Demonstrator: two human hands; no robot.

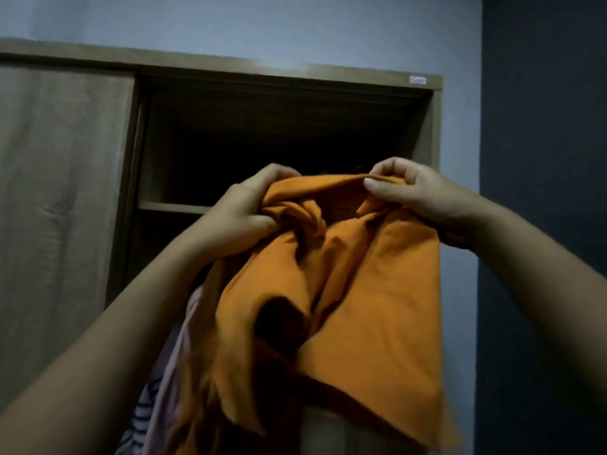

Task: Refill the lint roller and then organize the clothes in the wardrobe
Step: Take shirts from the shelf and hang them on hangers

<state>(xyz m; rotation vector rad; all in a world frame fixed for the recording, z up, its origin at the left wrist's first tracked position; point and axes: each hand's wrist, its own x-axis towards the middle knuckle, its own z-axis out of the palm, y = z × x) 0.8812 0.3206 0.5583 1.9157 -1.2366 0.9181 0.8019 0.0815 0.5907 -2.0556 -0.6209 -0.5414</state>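
Note:
An orange garment (pixel 368 290) hangs in front of the open wooden wardrobe (pixel 282 77), held up at its top edge by both hands. My left hand (pixel 243 208) grips a bunched fold at the upper left of the cloth. My right hand (pixel 414 195) pinches the upper right edge between thumb and curled fingers. The cloth drapes down and hides the lower part of the wardrobe opening. No lint roller is in view.
The wardrobe's sliding door (pixel 59 198) covers its left half. A dark upper compartment sits above a shelf (pixel 174 207). A pink garment (pixel 190 326) and a striped one (pixel 144 418) hang at lower left behind the orange cloth. A dark wall (pixel 545 192) stands to the right.

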